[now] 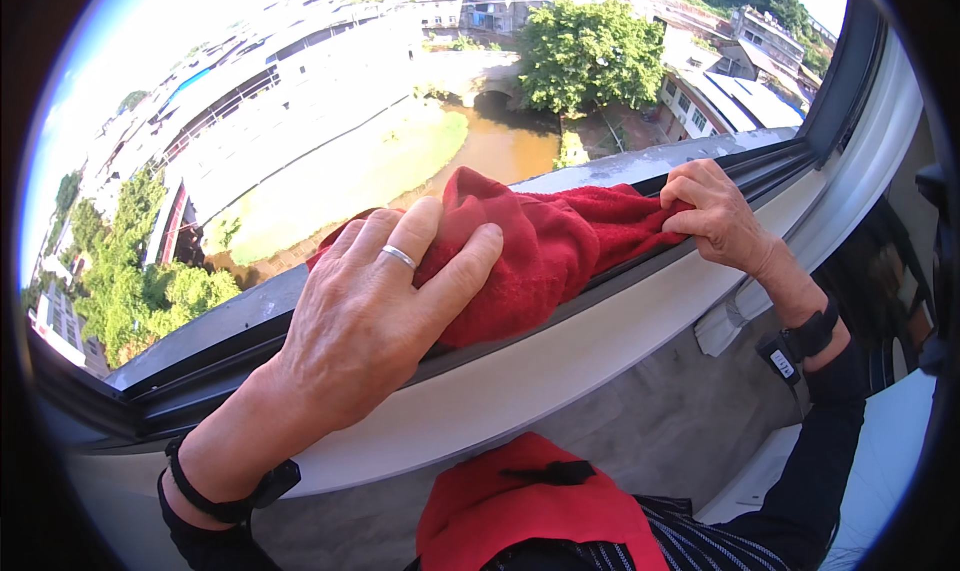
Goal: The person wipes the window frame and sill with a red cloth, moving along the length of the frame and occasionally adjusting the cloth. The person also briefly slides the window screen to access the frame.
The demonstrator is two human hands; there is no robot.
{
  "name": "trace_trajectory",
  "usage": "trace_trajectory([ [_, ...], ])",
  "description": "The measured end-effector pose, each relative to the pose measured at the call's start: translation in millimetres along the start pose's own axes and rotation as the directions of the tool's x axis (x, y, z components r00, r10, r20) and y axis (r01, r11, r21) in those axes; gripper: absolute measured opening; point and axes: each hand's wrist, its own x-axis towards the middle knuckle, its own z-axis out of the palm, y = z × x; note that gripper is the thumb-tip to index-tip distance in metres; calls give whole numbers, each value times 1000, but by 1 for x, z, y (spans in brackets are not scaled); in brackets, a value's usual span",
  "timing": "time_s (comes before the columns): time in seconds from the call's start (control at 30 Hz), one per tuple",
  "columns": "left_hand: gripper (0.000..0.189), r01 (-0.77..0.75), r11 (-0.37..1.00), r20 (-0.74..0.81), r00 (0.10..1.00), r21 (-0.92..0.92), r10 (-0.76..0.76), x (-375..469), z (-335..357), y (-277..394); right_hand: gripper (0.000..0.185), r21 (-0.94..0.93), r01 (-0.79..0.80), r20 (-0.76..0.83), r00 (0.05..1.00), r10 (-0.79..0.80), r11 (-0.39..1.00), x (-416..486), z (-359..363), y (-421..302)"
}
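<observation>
A bunched red cloth (525, 256) lies over the dark metal track of a window frame (757, 167). My left hand (367, 301), with a ring on one finger, rests on the left part of the cloth, its thumb and fingers spread around a fold. The ends of some of its fingers are hidden behind the hand. My right hand (709, 211) pinches the narrow right end of the cloth between thumb and bent fingers, just above the track. Between the hands the cloth is loosely gathered and hangs partly over the track's inner edge.
A pale inner windowsill (600, 342) runs below the track, and a concrete ledge (187, 331) lies outside. The opening looks down on a muddy waterway, trees and buildings. A white curved window surround (885, 128) stands at the right. Grey wall shows below the sill.
</observation>
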Motion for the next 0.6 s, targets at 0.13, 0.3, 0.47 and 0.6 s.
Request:
trace_trajectory([
  [0.13, 49, -17, 999, -45, 999, 48, 20, 30, 14, 4, 16, -305, -45, -158, 987, -4, 951, 12, -40, 47],
  [0.3, 61, 178, 981, -328, 925, -75, -193, 37, -13, -35, 29, -233, -96, -448, 894, -19, 968, 47, -65, 53],
  [0.47, 63, 290, 955, -170, 946, 63, -276, -9, -29, -22, 27, 196, 94, -179, 982, -59, 976, 37, -13, -26],
  [0.6, 64, 231, 959, 33, 970, 165, -239, -41, -10, 12, 25, 358, 4, -139, 989, 49, 934, 21, 15, -55],
])
